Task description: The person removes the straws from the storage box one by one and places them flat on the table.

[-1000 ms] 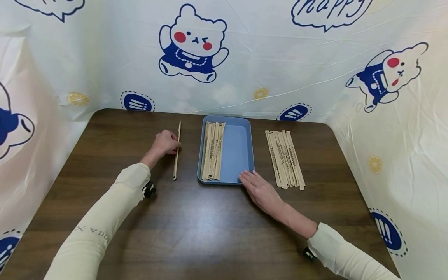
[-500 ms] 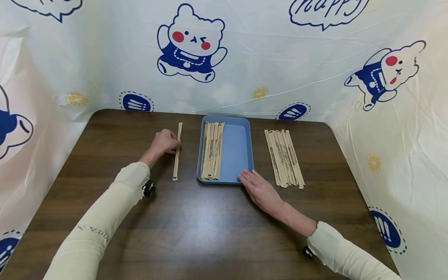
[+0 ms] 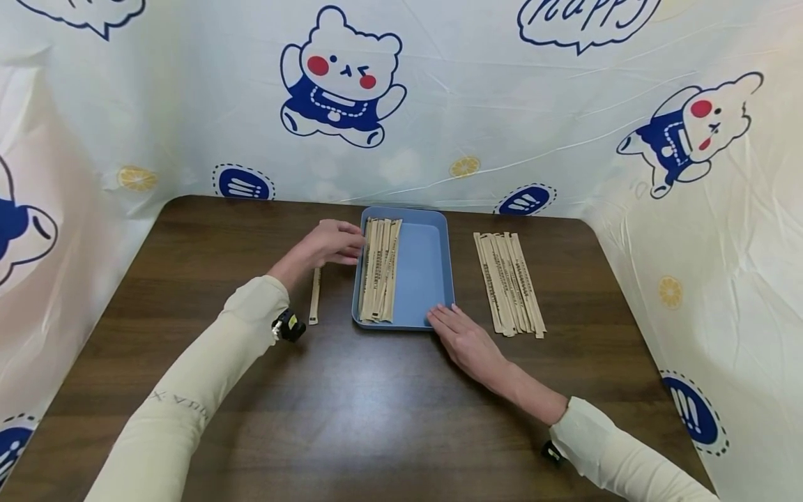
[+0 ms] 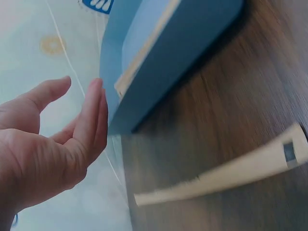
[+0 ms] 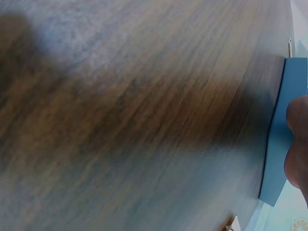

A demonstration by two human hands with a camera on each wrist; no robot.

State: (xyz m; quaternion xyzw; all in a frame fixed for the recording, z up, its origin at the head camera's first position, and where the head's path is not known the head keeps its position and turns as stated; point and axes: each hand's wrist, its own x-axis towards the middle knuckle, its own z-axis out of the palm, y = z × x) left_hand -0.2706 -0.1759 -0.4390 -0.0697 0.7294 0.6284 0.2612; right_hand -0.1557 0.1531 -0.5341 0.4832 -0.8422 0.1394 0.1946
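My left hand (image 3: 332, 242) hovers by the left rim of a blue tray (image 3: 426, 268), fingers fairly straight. In the left wrist view, nothing lies between its thumb and fingers. Under that hand, a single slim paper-wrapped stick (image 3: 315, 300) lies on the table, its far part hidden in the head view; the left wrist view shows the stick (image 4: 226, 175) apart from the hand. A row of similar wrapped sticks (image 3: 380, 272) fills the tray's left side. My right hand (image 3: 469, 345) rests its extended fingers on the tray's near right corner.
Another row of wrapped sticks (image 3: 511, 286) lies on the brown wooden table (image 3: 370, 411) to the tray's right. A printed curtain (image 3: 452, 90) hangs behind the table and along both sides. A small black device (image 3: 288, 325) sits on the left wrist.
My left hand has let go of the single stick and moved right to the tray's left rim. That stick turned its broad side up and stays on the table. The right hand stays put.
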